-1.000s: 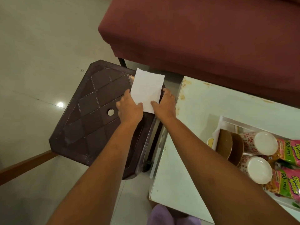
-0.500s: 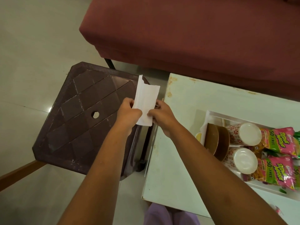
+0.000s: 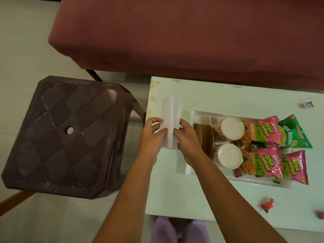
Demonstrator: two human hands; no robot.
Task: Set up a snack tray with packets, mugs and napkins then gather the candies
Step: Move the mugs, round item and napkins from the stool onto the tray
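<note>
- Landmark here is the white tray (image 3: 190, 142) on the white table (image 3: 168, 195), so everything's placed off that.
- Nearest the camera: a red-wrapped candy (image 3: 268, 205) on the table, on the near side of the tray toward its right end. Another reddish one (image 3: 320, 214) sits at the frame edge further right, too blurry to say more.
- Just left of the tray, both hands hold a white napkin (image 3: 171, 123) up over the table. The left hand (image 3: 152, 135) has its grip pinched on the napkin's left edge, thumb and fingertips closed on the paper. The right hand (image 3: 187, 139) is closed on the right edge the same way. The napkin looks folded lengthwise, standing roughly upright between them.
- Inside the tray, left end: a couple of brown bowls (image 3: 205, 137) tipped on edge, then two floral mugs (image 3: 228, 130) lying on their sides next to them.
- Right half of the tray: pink snack packets (image 3: 263, 132) plus one green packet (image 3: 294, 134).
- Left of the tray, off the table: a dark brown plastic stool (image 3: 64, 135) on the floor.
- Beyond the tray's far right corner: a small blue-and-white candy (image 3: 308, 104) on the table.
- Furthest back: a maroon sofa (image 3: 175, 35).
</note>
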